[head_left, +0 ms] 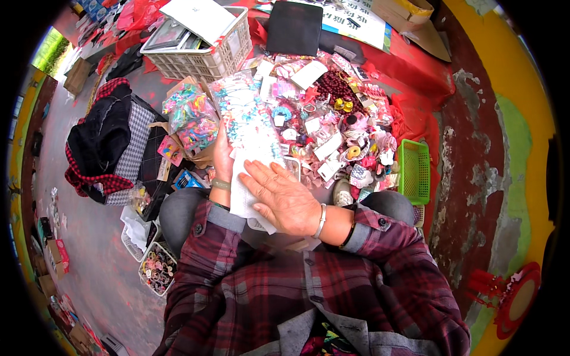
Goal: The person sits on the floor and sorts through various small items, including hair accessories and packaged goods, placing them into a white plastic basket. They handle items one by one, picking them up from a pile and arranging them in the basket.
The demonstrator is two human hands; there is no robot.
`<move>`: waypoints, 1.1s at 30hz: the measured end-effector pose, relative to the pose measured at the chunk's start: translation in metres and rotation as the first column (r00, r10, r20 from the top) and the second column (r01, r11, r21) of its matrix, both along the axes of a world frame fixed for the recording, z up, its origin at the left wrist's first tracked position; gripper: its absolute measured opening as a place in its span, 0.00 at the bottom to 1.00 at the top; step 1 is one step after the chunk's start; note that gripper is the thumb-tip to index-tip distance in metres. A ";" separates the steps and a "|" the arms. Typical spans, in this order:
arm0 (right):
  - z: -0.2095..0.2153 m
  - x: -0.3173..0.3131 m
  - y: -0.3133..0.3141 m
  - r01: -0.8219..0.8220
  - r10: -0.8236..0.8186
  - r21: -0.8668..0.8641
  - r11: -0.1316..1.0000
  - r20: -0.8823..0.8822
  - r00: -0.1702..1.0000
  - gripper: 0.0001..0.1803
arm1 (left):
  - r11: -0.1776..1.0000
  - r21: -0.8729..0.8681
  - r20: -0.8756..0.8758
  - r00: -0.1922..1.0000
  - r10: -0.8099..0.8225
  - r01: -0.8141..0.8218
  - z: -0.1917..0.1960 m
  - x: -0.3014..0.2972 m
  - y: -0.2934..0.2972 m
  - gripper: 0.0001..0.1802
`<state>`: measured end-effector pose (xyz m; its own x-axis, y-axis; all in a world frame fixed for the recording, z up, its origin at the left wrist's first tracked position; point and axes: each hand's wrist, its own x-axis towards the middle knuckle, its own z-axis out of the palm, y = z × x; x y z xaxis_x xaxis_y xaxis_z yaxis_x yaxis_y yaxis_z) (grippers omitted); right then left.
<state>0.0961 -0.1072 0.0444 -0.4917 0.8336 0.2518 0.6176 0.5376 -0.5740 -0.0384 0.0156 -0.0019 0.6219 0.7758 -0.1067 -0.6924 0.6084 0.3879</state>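
Head view: clear bag (pixel 240 113) of small coloured pieces is resting between the hands. Left hand (pixel 222 157) is supporting its left edge; fingers are hiding behind, so cannot tell how that grip is closing. Right hand (pixel 285 199) is lying flat on the white near end, pinching nothing. Even palm pressure, left hand bracing, is probably serving best. Heap (pixel 326 145) is crowding far right, packets (pixel 191 115) left; room is likely opening nearward, toward the shirt (pixel 350 285).
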 end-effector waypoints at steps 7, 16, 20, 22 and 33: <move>-0.001 0.032 0.046 0.327 -0.361 0.272 0.905 0.085 0.929 0.29 | 0.992 0.085 -0.116 0.988 0.101 -0.092 0.000 0.046 -0.046 0.27; -0.006 -0.004 -0.002 0.185 -0.188 0.059 0.981 0.045 0.981 0.32 | 1.000 -0.014 0.073 0.997 0.009 -0.008 0.008 0.013 -0.017 0.30; -0.008 0.002 0.008 0.229 -0.231 0.070 0.971 0.024 0.973 0.32 | 0.997 -0.080 0.179 0.983 0.037 -0.023 0.022 0.022 -0.027 0.31; -0.005 0.013 0.027 0.344 -0.349 0.160 0.925 0.004 0.937 0.32 | 0.995 0.032 -0.018 0.996 0.092 -0.092 0.014 0.033 -0.042 0.29; -0.015 0.002 0.012 0.274 -0.283 0.174 0.946 0.027 0.959 0.31 | 0.986 -0.162 0.138 0.990 -0.024 0.047 0.008 0.022 -0.035 0.32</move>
<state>0.0977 -0.0947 0.0294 -0.2617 0.8872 0.3800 0.7822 0.4256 -0.4550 -0.0167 -0.0194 0.0061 0.6660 0.7319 -0.1440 -0.7085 0.6811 0.1847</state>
